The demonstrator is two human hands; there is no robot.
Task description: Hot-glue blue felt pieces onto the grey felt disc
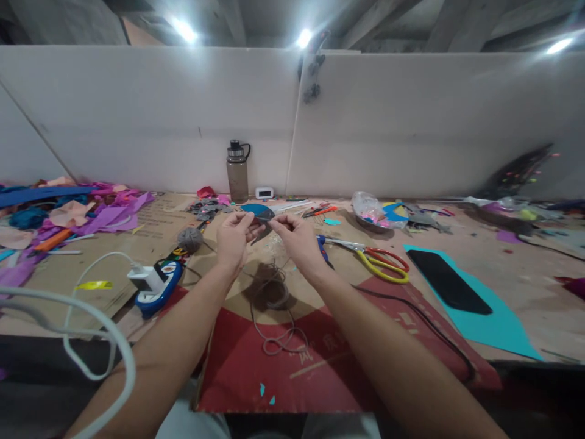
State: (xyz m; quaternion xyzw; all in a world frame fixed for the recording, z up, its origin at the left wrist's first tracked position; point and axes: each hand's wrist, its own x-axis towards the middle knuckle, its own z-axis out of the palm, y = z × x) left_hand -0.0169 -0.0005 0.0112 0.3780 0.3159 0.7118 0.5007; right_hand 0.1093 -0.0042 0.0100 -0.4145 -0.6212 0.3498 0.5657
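Observation:
My left hand (pixel 234 239) and my right hand (pixel 296 236) are raised close together over the cardboard, fingertips pinched. Between them they hold a small dark grey flat piece (pixel 265 216); its exact kind is too small to tell. Just behind it shows a blue flat piece (pixel 254 209); I cannot tell whether it is held or lies on the table. Below the hands, loose grey cord (pixel 278 346) lies in loops on the red and tan cardboard (pixel 247 372). A ball of grey yarn (pixel 189 239) sits left of my left hand.
Scissors with red and yellow handles (pixel 384 266) lie right of my right hand. Farther right, a black phone (pixel 448 280) rests on a turquoise sheet (pixel 507 329). A power strip (pixel 158 292) with a white charger is on the left. Behind stands a water bottle (pixel 237 174).

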